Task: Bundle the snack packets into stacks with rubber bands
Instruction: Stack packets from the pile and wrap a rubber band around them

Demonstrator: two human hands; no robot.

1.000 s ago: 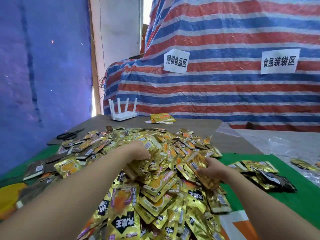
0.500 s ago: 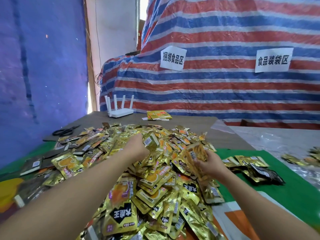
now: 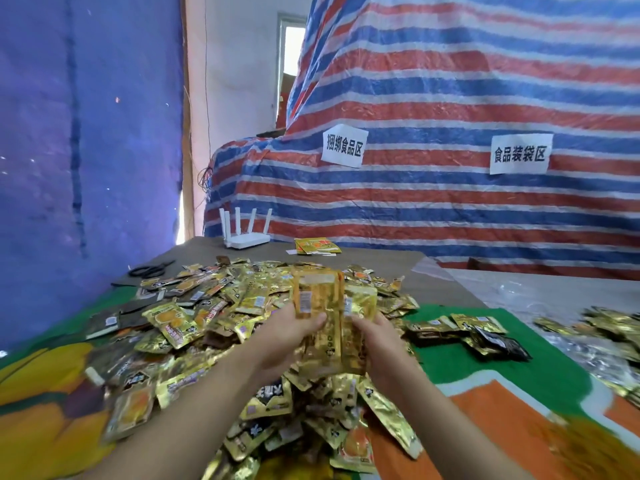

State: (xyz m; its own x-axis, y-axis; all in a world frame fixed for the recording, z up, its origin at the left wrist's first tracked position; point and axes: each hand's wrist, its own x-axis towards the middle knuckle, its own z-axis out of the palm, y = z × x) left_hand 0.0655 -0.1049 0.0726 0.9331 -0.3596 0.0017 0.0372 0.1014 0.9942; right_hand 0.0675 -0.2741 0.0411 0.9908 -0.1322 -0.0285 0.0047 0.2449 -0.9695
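A big heap of gold snack packets (image 3: 214, 313) covers the table in front of me. Above the heap both hands hold up a small upright stack of gold packets (image 3: 320, 299). My left hand (image 3: 287, 336) grips the stack from the left, thumb across its front. My right hand (image 3: 375, 341) grips it from the right side. The lower part of the stack is hidden between my palms. No rubber band shows on my hands or the stack.
A smaller group of gold and black packets (image 3: 471, 332) lies on the green mat to the right. More packets (image 3: 606, 327) sit at the far right. Black scissors (image 3: 150, 270), a white router (image 3: 246, 239) and a flat packet bundle (image 3: 317, 245) lie at the back.
Both hands left the heap and came together, lifting a handful of packets upright between them. The camera tilted upward.
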